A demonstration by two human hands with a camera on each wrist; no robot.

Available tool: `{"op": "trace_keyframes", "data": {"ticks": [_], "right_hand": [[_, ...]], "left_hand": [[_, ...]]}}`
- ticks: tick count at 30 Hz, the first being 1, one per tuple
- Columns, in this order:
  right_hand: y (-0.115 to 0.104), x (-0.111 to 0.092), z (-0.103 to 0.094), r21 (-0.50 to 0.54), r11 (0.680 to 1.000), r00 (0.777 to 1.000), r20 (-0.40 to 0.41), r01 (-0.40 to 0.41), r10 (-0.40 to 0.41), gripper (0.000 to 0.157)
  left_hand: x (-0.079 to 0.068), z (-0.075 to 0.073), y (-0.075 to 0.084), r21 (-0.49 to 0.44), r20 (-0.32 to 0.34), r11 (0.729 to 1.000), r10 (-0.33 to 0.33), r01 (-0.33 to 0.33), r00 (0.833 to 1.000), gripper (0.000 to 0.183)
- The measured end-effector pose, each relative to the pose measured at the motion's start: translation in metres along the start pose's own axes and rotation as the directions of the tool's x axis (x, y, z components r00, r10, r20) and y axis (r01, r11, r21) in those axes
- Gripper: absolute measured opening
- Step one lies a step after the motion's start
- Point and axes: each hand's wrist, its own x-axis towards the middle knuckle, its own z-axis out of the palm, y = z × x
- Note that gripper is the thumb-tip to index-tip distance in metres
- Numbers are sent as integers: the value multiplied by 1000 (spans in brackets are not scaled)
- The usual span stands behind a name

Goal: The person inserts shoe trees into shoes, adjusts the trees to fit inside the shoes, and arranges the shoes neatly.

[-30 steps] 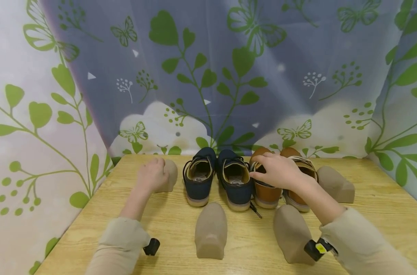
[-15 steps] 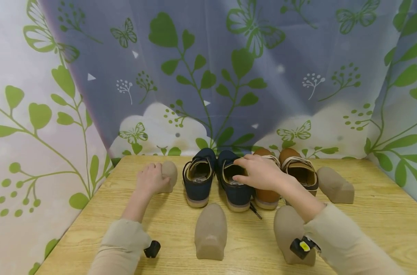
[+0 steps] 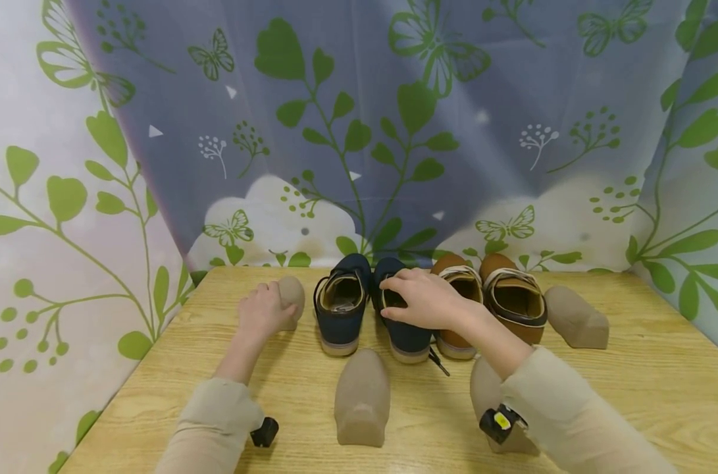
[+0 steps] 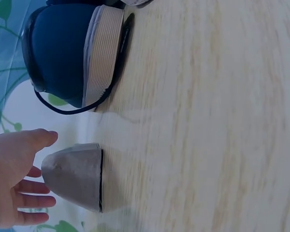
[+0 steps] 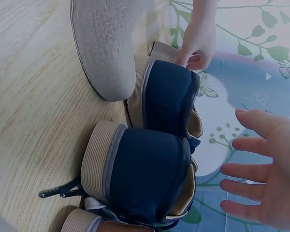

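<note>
In the head view my left hand (image 3: 260, 309) is beside a beige moulded shoe insert (image 3: 291, 304) at the far left of the table. The left wrist view shows the thumb apart and the fingers straight by the rounded end of that insert (image 4: 75, 176). My right hand (image 3: 424, 299), fingers spread, hovers over the right navy shoe (image 3: 410, 342) and partly hides it. In the right wrist view nothing lies within the right hand (image 5: 261, 169). The left navy shoe (image 3: 339, 326) stands between the two hands, its heel towards me.
A pair of brown shoes, the left one (image 3: 456, 339) and the right one (image 3: 521, 322), stands right of the navy pair. More inserts lie on the wooden table (image 3: 299, 408): one in front (image 3: 361, 401), one at right (image 3: 574, 316), one under the right forearm (image 3: 483, 382). A patterned cloth (image 3: 359, 131) hangs behind.
My right hand has moved left, from above the brown shoes to over the right navy shoe. The left hand has stayed by the far-left insert. The shoes have not moved.
</note>
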Motion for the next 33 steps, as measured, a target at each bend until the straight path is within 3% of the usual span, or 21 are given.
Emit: {"op": "trace_keyframes", "data": {"ticks": [9, 16, 33], "right_hand": [[-9, 12, 6, -34, 999, 995, 98, 18, -14, 51], [-17, 20, 9, -58, 998, 989, 146, 14, -5, 52], [-31, 40, 26, -112, 993, 985, 170, 20, -1, 53]], "left_hand": [[-1, 8, 0, 8, -32, 1000, -25, 25, 999, 66], [0, 9, 1, 9, -18, 999, -42, 42, 999, 68], [-5, 14, 3, 5, -2, 997, -75, 75, 997, 61]]}}
